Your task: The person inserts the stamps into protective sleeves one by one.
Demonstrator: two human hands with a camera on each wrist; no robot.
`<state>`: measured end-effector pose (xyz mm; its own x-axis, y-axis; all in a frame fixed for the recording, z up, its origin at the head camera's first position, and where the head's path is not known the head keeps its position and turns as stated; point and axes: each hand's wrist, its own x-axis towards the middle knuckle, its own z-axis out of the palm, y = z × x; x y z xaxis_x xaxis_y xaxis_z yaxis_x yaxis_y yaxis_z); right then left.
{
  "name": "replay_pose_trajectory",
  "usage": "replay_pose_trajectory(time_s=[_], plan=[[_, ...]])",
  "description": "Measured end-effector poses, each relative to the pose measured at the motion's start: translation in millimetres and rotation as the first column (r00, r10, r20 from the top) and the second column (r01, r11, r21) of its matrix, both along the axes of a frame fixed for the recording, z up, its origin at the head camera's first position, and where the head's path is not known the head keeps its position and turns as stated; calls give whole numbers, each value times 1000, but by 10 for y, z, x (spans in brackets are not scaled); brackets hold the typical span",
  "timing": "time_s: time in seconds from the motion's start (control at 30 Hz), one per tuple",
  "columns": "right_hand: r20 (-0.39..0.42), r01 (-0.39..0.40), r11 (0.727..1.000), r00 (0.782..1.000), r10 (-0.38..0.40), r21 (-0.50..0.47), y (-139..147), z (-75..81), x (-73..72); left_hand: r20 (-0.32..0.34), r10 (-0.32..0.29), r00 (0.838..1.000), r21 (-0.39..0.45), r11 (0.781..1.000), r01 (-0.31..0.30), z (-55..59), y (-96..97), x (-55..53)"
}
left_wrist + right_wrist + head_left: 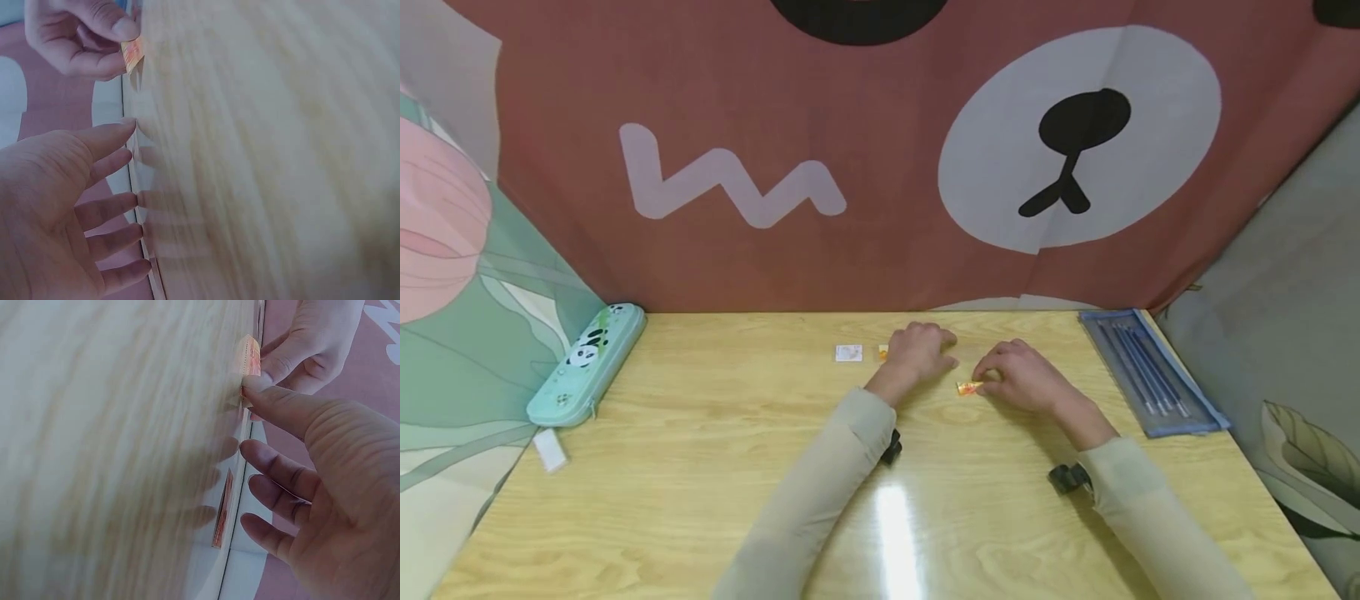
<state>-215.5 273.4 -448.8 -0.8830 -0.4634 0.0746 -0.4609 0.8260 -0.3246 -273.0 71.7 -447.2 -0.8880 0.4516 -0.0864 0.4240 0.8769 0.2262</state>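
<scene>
My right hand (1022, 377) pinches a small orange-and-yellow printed paper piece (968, 388) between thumb and finger, just above the table. In the right wrist view, this paper piece (250, 356) shows a dotted edge. Its other fingers are spread loosely. To its left, my left hand (916, 352) is held low with fingers loosely extended; the left wrist view shows nothing in this hand (56, 206). Another small orange-and-white piece (883, 352) is partly hidden by the left hand. One more orange piece (224, 512) lies on the table below the right fingers.
A small white printed piece (849, 353) lies left of the hands. At the left edge sits a mint panda pencil case (587, 362) with a white tag (551, 450). A blue-edged clear pouch (1153, 375) with pens lies at the right. A brown curtain (737, 267) stands behind the table (700, 500).
</scene>
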Motion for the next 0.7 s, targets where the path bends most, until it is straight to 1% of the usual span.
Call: replay_pose_trajectory(time_s=[0.13,0.3,0.5,0.7], plan=[[2,5,1000,1000,-5,0,-15,37,-13,-10,-5,1000,0,1000,5,27,26,-2],[8,-1,1000,1000,1,-15,-44,49,-1,2,14,1000,-18,1000,-14,51,32,13],[16,-2,1000,1000,2,-5,-78,38,41,1,7,1000,-24,1000,-7,40,15,48],[15,-12,1000,1000,12,2,-103,30,37,-15,-9,1000,-40,999,8,27,-4,79]])
